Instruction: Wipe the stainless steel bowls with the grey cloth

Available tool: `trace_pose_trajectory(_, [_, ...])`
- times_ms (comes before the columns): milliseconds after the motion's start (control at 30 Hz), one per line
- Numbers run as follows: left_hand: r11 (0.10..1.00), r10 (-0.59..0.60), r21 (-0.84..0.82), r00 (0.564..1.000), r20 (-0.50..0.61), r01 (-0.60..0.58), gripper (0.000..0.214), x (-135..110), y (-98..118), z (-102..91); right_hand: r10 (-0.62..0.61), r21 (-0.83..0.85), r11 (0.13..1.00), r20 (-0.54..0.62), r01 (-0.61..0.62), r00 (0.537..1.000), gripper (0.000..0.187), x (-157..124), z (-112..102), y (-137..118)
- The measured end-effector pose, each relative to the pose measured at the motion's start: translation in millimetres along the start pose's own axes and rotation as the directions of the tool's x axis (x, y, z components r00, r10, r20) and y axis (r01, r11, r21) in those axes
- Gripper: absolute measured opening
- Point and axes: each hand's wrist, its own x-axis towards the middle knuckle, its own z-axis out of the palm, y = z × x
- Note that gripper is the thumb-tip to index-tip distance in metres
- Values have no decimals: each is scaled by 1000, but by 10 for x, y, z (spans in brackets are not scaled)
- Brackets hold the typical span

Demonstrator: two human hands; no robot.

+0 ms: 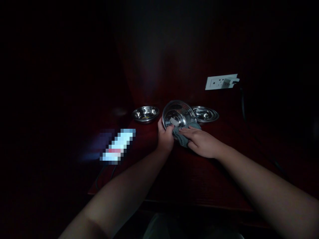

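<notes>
My left hand [164, 136] grips the near rim of a shiny steel bowl [178, 114], tilting it up so its inside faces me. My right hand [200, 141] lies on a grey-blue cloth [181, 137] bunched against the bowl's lower edge, fingers pressed flat over it. A second steel bowl [146, 114] sits upright to the left. A third steel bowl [204, 114] rests behind and to the right of the tilted one.
All of this is on a dark red wooden table [199, 176] in a very dim room. A lit, blurred phone screen [117, 146] lies at the left. A white wall socket [220, 82] with a plug and dark cable is at the back right.
</notes>
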Motion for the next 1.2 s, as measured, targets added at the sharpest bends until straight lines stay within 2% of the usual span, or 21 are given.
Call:
trace_pose_trajectory(167, [999,-26,-23,999,29,27,50,-14,-24,20,-3,129,992,-60,10,998,43,-25,-54,-27])
trace_pose_trajectory(333, [995,-20,-94,998,58,25,42,-23,-51,61,-8,169,986,-24,12,1000,40,-43,-81,-128])
trace_pose_trajectory(500, [989,-92,-113,996,18,93,40,-31,-57,77,-20,71,997,-38,23,999,54,-14,-68,-165])
trace_pose_trajectory(600, [985,-100,-138,995,3,100,41,-41,-45,76,-28,-41,999,-28,26,999,53,4,-112,-174])
trace_pose_trajectory(700, [979,-162,-121,987,12,162,47,-55,-14,79,65,-179,982,-11,-66,998,42,-5,-161,-225])
trace_pose_trajectory(833, [986,-166,-31,986,6,166,54,-60,6,84,199,-215,960,76,-178,977,42,-37,-141,-333])
trace_pose_trajectory(1067, [990,-134,46,991,5,134,48,-54,-9,74,177,-63,983,106,-171,978,40,-51,-27,-350])
trace_pose_trajectory(1200, [981,-192,-8,981,-3,192,51,-60,25,52,151,3,988,68,-152,986,38,-46,-5,-264])
